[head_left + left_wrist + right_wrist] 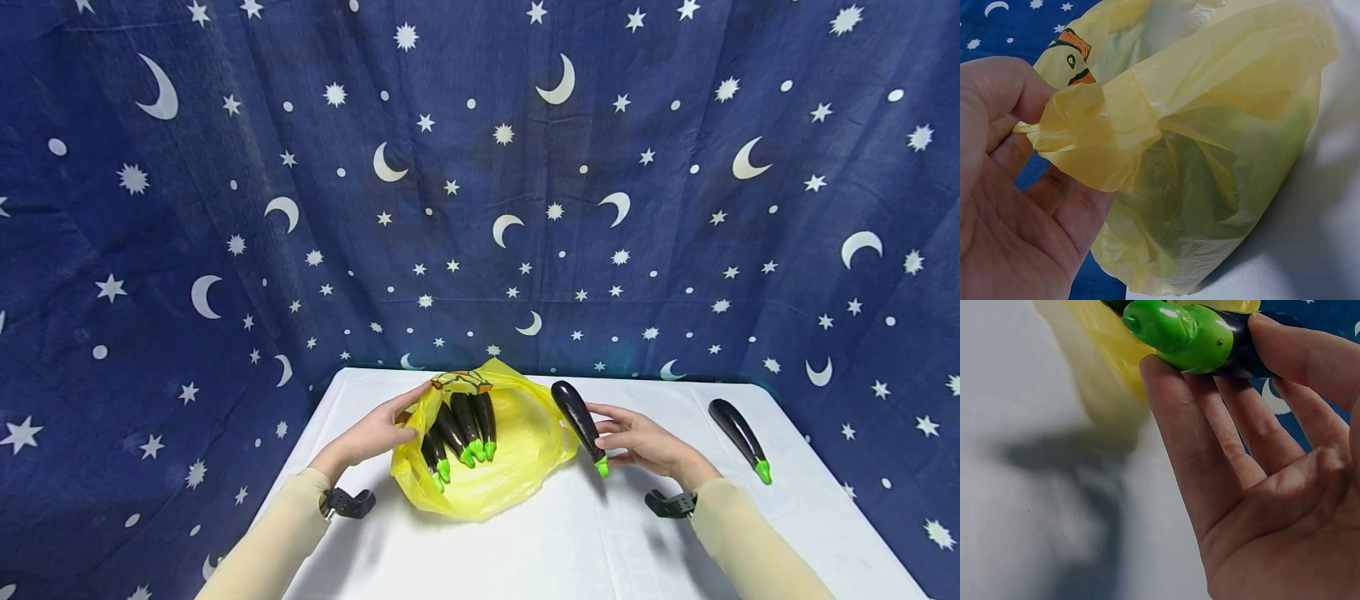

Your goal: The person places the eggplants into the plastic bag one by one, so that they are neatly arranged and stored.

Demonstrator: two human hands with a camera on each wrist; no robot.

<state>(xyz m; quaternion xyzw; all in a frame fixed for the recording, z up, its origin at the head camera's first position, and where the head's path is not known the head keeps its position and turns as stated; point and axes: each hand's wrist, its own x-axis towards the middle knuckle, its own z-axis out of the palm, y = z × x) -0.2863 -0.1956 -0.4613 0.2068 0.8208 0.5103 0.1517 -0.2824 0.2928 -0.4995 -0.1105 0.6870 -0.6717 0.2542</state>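
Note:
A yellow plastic bag [521, 454] lies with its mouth facing me, and several dark eggplants [465, 421] with green stem ends rest in its left part. My left hand [381, 429] holds the left side of the bag's rim; the left wrist view shows the bunched yellow film [1085, 131] between thumb and fingers. At the bag's right edge, my right hand [637, 440] pinches another eggplant [576, 412] near its lower end. Its bright green stem end [1194, 337] points back toward me, over the fingertips in the right wrist view.
One more eggplant [738, 437] lies on the white-covered table [480, 562], to the right of my right hand. Behind the table hangs a dark blue curtain [450, 233] with moons and stars. Black wrist mounts [351, 503] sit on both arms.

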